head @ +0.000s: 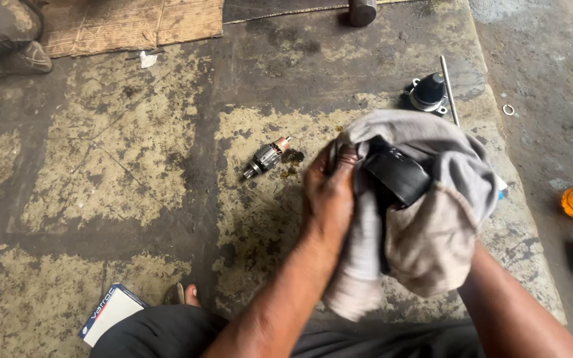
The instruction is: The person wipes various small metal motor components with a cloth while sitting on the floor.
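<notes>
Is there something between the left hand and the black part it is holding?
Yes. A grey cloth is wrapped around the black part, so the left hand presses mostly on cloth. The right hand is hidden under the same cloth.

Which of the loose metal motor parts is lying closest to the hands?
The small armature, lying just beyond the left hand; the round black-capped part lies farther off.

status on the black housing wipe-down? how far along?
Done: the unit looks stripped, with the armature and end cap lying apart on the stained floor, beside a thin rod. In hand: the left hand presses a grey rag around the black housing; the right hand is hidden under the cloth. Left: those loose parts are not yet refitted; how clean the housing is cannot be told.
</notes>
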